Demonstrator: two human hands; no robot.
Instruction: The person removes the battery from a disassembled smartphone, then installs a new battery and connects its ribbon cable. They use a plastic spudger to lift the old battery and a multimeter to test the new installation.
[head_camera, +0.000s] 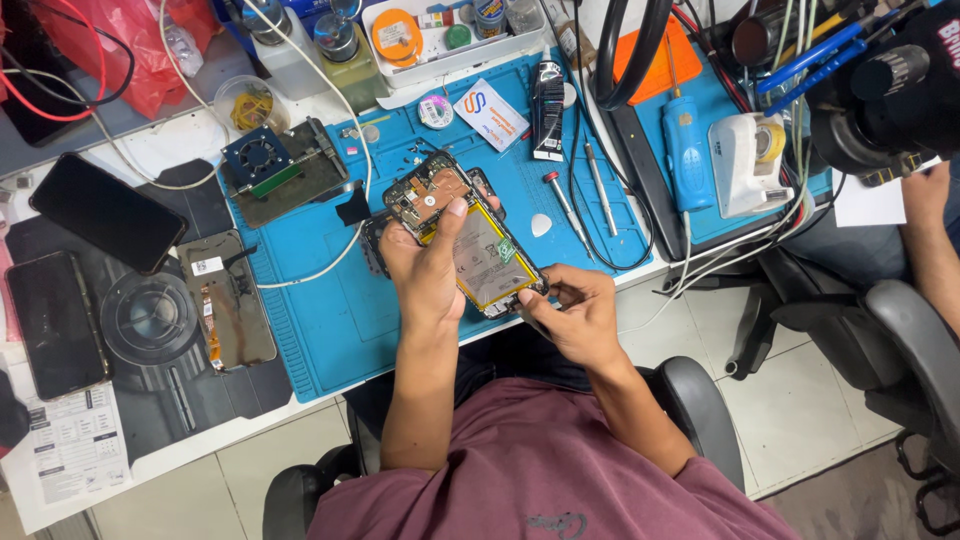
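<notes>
Gripping opened phone (470, 240) — left hand (428, 272), thumb across battery | right hand (578, 312) — fingers pinching its lower edge

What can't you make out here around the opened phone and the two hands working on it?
Head view only:
- Opened phone with yellow-edged battery: its lower end is hidden behind the right hand, so whatever the fingertips pinch cannot be told.
- Left hand hides the phone's left edge.
- Tiny screws on the blue work mat: too small to count.
- Black microscope: cut off by the right edge.
</notes>
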